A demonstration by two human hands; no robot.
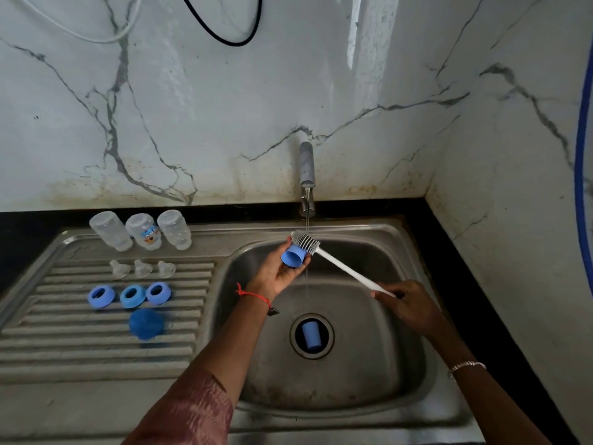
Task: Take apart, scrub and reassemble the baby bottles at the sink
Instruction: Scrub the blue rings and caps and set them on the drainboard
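- Far left of the left fingers, three clear bottles (143, 231) stand mouth-down in a row at the back of the drainboard (64, 348).
- Nearer the person, also well left of those fingers, three clear nipples (142, 268) sit in a row, apart from one another.
- Nearer again, three blue rings (131, 296) lie in a row on the ribs, the right two close together.
- A loose cap (146, 323), blue, rests alone on the ribs just nearer than the rings, left of and below the left fingers.
- The left hand (277, 273) is palm-up over the back of the sink (369, 252), a red thread (253, 295) round its wrist. Its fingers and thumb curl round the held cap (292, 256), also blue.
- The brush (306, 243) has its bristle head just beyond the left fingertips, against the held cap's far side. Its white handle slants down and right to the right fingers.
- The tap (307, 165) stands on the wall above the left fingertips. Its water (307, 220) runs onto the bristles and falls on past those fingers into the basin.
- A drain cap (310, 335), blue, lies on its side in the drain hole, below and between the two sets of fingers.
- The right hand (407, 300) is over the basin, well right of the left fingers. Its fingers and thumb pinch the handle's end, and a bangle (467, 367) circles the wrist.
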